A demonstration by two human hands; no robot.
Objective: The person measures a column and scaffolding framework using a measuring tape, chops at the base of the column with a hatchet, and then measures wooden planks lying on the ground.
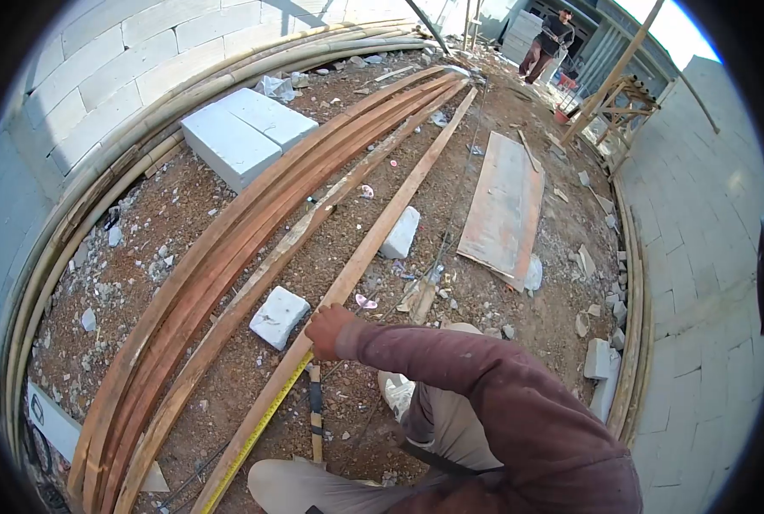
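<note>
My right hand (327, 330) rests on a long wooden batten (382, 228), its fingers curled over the edge. A yellow tape measure blade (269, 416) lies stretched along the batten from the bottom of the view up to this hand, which closes on its upper end. The exact fingertip grip is hidden. Below the hand, a wooden handle wrapped in black (316, 403) lies on the ground. Close on the left is a white block (279, 317) beside the batten. My left hand is out of view.
Several reddish beams (219, 248) lie to the left, near large white blocks (249, 128). A flat board (504, 206) lies to the right. Bamboo poles (630, 343) line the block walls (699, 283). A person (549, 44) stands at the far end.
</note>
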